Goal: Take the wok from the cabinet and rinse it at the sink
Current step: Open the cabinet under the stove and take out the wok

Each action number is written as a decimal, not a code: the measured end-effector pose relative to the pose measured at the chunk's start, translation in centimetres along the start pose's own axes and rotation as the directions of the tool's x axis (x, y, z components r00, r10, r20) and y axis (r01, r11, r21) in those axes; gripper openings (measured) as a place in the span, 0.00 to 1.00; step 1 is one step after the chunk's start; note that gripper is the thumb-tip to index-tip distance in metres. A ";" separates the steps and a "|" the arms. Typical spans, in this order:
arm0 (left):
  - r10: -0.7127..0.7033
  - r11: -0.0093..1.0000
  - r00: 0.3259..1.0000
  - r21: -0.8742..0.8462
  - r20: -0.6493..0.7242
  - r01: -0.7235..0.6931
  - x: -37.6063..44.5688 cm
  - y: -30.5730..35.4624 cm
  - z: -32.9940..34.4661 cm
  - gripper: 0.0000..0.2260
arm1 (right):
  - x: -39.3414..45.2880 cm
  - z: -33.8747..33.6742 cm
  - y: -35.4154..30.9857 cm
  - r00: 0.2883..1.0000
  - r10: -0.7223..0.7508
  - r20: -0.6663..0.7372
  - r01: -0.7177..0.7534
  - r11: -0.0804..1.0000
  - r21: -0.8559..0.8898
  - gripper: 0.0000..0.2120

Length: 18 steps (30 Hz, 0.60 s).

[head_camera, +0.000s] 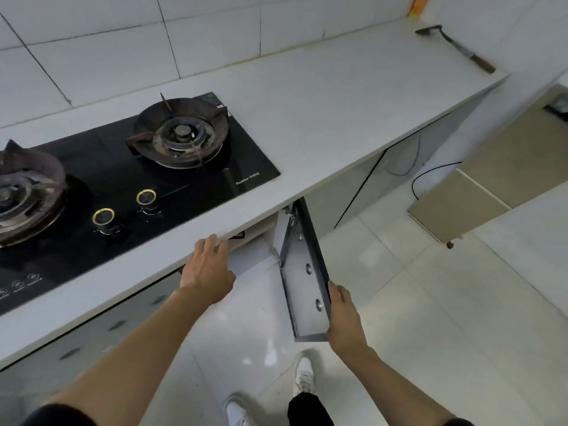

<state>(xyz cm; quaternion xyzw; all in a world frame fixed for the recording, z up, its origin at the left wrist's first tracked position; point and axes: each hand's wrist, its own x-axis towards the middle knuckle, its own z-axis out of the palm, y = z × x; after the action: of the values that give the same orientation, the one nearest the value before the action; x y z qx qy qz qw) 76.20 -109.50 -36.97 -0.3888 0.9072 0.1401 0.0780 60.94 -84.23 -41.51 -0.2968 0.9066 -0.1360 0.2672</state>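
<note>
- Here, a person stands at a white kitchen countertop (322, 118), seen from a head-worn camera looking down; all places below are given relative to that countertop.
- Set into the countertop's left part is a black gas hob (123, 186) with two burners and two brass-ringed knobs along its near side.
- Under the countertop's front edge, just right of the hob, a cabinet door (304, 272) stands swung outward toward the person, its inner face with round hinge holes showing.
- The right hand (345, 321) is closed on the door's outer edge near its lower corner, fingers wrapped behind it, probably to keep the door wide for access.
- The left hand (209, 269) rests at the countertop's front lip, fingers loosely spread and holding nothing, likely bracing the body for bending toward the opening.
- The wok is not visible; the cabinet interior below the countertop is mostly hidden from this angle, so it may sit inside.
- On the countertop's far right end lies a cleaver (455, 47), well apart from both hands.
- No sink is in view, so the rinsing step has yet to begin.
</note>
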 end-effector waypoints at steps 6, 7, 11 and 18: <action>-0.021 0.998 1.000 0.053 0.010 0.021 2.7 0.4 -0.4 0.26 | 1.8 -2.0 4.3 0.998 -0.046 -0.049 0.032 0.966 -0.258 0.48; -0.038 0.998 0.999 0.056 0.024 0.036 2.9 0.4 -0.3 0.26 | 2.2 -2.2 4.6 0.998 -0.030 -0.051 0.015 0.963 -0.269 0.49; -0.048 0.994 0.998 0.100 0.041 0.044 3.0 0.6 0.1 0.27 | 4.3 -3.1 5.9 0.999 0.037 -0.028 -0.044 0.936 -0.349 0.49; -0.083 0.992 0.994 0.104 0.070 0.075 2.9 1.4 0.2 0.31 | 7.7 -6.2 8.5 0.994 0.111 -0.003 -0.105 0.938 -0.330 0.48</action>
<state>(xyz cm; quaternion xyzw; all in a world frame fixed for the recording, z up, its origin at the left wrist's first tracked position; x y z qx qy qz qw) 73.25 -110.51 -37.57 -0.4147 0.8935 0.1049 0.1365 48.26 -81.66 -43.02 -0.2881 0.9294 0.0346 0.2281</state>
